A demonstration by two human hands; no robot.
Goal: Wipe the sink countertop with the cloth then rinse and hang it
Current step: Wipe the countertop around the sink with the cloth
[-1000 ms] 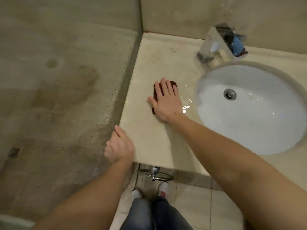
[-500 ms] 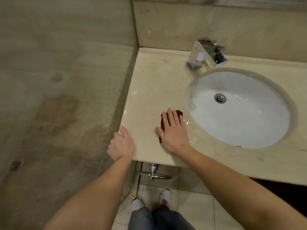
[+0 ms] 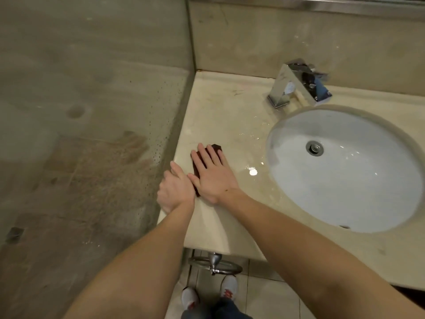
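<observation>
A dark red cloth (image 3: pixel 217 148) lies flat on the beige stone countertop (image 3: pixel 227 116), left of the white oval sink basin (image 3: pixel 345 180). My right hand (image 3: pixel 212 173) presses flat on the cloth with fingers spread, covering most of it. My left hand (image 3: pixel 174 189) grips the countertop's left edge, its thumb touching the right hand. A chrome tap (image 3: pixel 296 84) stands behind the basin. Water shines on the countertop between the cloth and the basin.
A glass shower partition (image 3: pixel 92 134) runs along the countertop's left side. A chrome towel ring (image 3: pixel 215 265) hangs under the front edge. My shoes (image 3: pixel 209 293) stand on the tiled floor below. The tiled back wall (image 3: pixel 299 38) rises behind the tap.
My right hand has slid the cloth left toward the countertop's left edge, next to the left hand. The left hand has stayed on the edge.
</observation>
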